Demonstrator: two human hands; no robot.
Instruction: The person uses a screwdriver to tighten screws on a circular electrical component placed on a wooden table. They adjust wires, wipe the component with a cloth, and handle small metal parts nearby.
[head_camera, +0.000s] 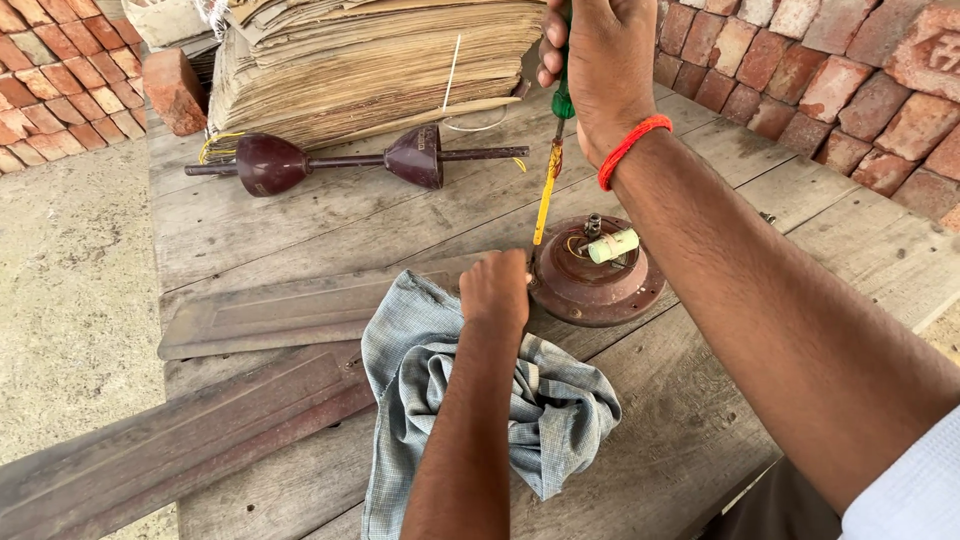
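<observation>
- My right hand (600, 70) grips the screwdriver (548, 190), tip down at the fan motor (590, 285), near the workbench's (300, 230) right edge.
- My left hand (495, 290), fingers curled shut, touches the motor's rim, above the grey cloth (560, 420).

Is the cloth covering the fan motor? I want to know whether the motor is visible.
No: the checked cloth lies on the table beside the brown fan motor, whose top shows uncovered.

Upper left: tall stack of yellowed paper sheets (380, 60), dark maroon metal rod with two bell-shaped cups (350, 160) below it. Red brick wall (840, 80) upper right. Grey weathered wooden counter (280, 220) beneath.
</observation>
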